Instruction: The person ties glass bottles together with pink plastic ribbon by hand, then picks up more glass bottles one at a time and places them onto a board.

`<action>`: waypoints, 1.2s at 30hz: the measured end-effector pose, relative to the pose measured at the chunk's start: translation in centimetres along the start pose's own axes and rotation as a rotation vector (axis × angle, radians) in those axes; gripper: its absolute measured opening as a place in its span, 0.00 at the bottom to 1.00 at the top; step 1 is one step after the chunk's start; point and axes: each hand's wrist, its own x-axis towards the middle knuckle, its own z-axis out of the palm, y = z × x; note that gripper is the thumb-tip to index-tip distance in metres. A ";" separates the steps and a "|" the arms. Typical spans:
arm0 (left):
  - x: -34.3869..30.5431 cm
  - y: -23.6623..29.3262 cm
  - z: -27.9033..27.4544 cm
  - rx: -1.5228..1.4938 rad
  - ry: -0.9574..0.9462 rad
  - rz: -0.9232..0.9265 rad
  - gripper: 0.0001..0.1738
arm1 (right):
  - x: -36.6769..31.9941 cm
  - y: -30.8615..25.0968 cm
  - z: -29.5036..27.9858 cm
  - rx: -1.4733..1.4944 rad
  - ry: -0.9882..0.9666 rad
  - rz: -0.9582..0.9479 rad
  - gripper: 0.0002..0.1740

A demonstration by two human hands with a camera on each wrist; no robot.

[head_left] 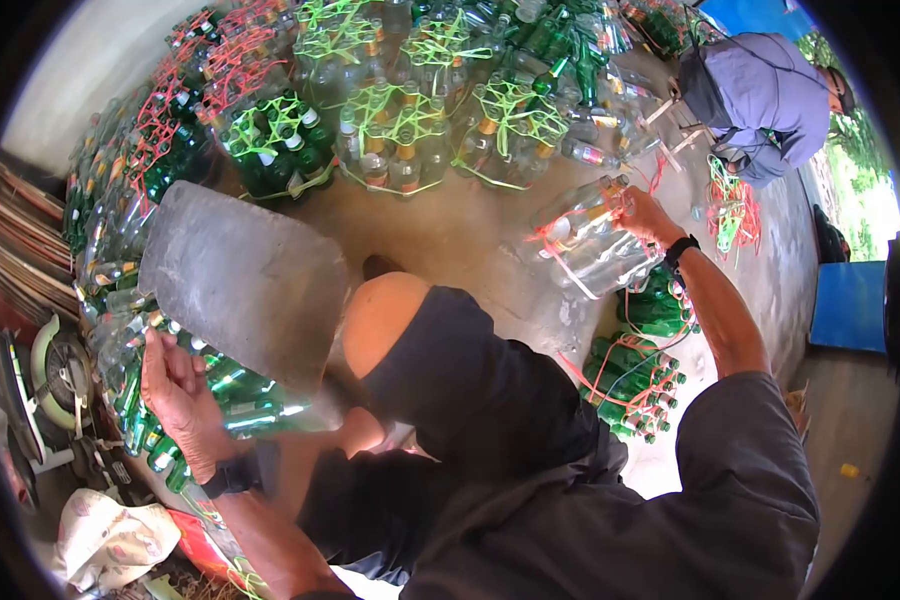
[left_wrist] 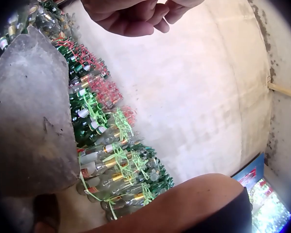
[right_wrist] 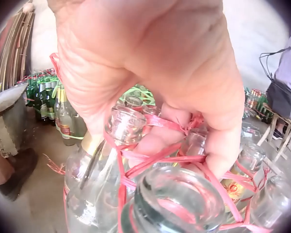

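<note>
My right hand (head_left: 647, 216) grips a bundle of clear glass bottles (head_left: 610, 262) lashed with pink-red plastic twine. In the right wrist view its fingers hook under the twine (right_wrist: 157, 158) between the bottle necks (right_wrist: 180, 201). The bundle leans over in the head view. My left hand (head_left: 178, 385), fingers loosely bent and holding nothing, hovers over loose green bottles (head_left: 255, 395) beside a grey slab-like board (head_left: 245, 280). The left wrist view shows only part of this hand (left_wrist: 136, 17), against a pale wall.
Bundles of bottles tied with green twine (head_left: 405, 130) and red twine (head_left: 245, 60) line the far side. Green bottle bundles (head_left: 630, 385) lie at right. Another person (head_left: 760, 100) bends near a wooden stool (head_left: 675, 140) and loose twine (head_left: 733, 205). A bicycle wheel (head_left: 60, 375) stands at left.
</note>
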 end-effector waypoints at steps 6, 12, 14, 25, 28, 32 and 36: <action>0.5 -0.4 -0.5 0.059 0.030 0.002 0.17 | 1.9 0.1 -1.4 0.051 0.029 0.246 0.25; 1.2 -0.8 -1.7 0.048 0.005 -0.031 0.18 | 5.1 4.1 0.4 0.029 0.224 0.081 0.23; 1.1 -0.8 -1.6 0.078 0.003 -0.017 0.18 | 5.8 3.8 0.7 0.068 0.196 0.122 0.25; 0.8 -1.3 -0.4 0.098 0.007 -0.028 0.19 | 7.7 5.1 3.0 0.020 0.166 0.356 0.41; 1.0 -1.6 0.2 0.098 -0.017 -0.051 0.19 | 7.4 4.9 3.7 0.045 0.263 0.310 0.45; 0.7 -1.9 1.0 0.107 -0.025 -0.042 0.19 | 6.8 3.4 4.2 0.004 0.266 0.416 0.45; 1.1 -2.1 0.2 0.084 -0.047 -0.046 0.18 | 6.2 2.5 5.5 -0.029 0.256 0.416 0.47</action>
